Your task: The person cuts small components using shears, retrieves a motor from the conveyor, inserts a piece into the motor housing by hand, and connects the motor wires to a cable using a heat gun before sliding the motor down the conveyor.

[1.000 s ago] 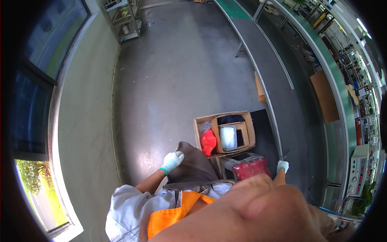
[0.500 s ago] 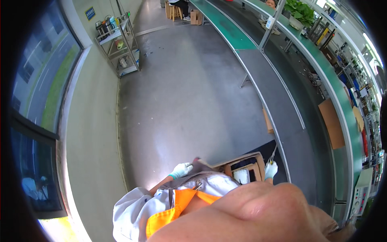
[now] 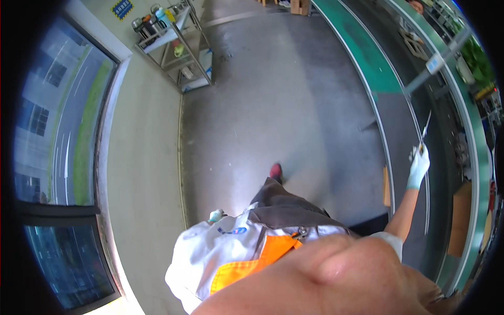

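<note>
My right hand [image 3: 419, 164], in a pale glove, is stretched out over the dark conveyor belt [image 3: 397, 123] on the right. Its fingers are closed round a slim, pointed metal tool [image 3: 425, 127] whose silver tip points away from me; the exact kind is too small to make out. Low at my left side, my left hand [image 3: 216, 215] wears a similar glove. Most of it is hidden by the white jacket sleeve, so its fingers do not show clearly.
A metal shelf rack [image 3: 184, 58] with flasks stands by the left wall. The grey floor [image 3: 273, 100] runs between the wall and the conveyor. Brown cardboard [image 3: 461, 218] leans by the right-hand line. My dark red shoe [image 3: 276, 170] is stepping forward. Another person is partly visible far right.
My right hand has swung forward and right, from beside an open cardboard box to over the belt, with the tool. The box has left view. My left hand has drawn back towards my side.
</note>
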### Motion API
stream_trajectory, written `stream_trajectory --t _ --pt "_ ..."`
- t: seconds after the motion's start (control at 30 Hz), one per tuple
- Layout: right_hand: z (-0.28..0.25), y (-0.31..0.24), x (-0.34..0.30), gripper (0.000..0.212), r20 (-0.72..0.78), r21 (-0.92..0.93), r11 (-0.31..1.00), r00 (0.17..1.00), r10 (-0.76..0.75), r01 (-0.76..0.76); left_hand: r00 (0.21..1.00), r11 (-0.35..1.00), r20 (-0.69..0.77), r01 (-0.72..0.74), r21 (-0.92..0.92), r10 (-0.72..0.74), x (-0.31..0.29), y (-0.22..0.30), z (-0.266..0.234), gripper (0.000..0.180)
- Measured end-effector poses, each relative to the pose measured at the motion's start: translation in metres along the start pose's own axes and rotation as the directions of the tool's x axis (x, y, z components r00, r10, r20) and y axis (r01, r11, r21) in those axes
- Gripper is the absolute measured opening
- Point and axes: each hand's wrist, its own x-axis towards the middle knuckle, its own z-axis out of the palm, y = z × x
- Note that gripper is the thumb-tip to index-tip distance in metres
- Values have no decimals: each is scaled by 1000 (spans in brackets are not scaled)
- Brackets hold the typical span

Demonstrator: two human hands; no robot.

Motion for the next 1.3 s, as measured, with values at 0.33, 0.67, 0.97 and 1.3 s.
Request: stream_trajectory --t 0.33,0.67,0.97,1.3 --pt "161 92 -34 35 -11 12 906 906 424 -424 874 863 440 -372 341 203 32 394 316 34" --pt "323 -19 206 44 -39 10 985 984 -173 174 647 664 683 -678 313 338 -2 584 604 32" --pt "422 -50 440 37 -37 -154 884 892 -451 441 843 851 464 -435 295 271 55 647 707 27" --pt "374 92 322 48 -363 -672 640 919 152 -372 269 110 812 -962 249 518 -22 800 876 39"
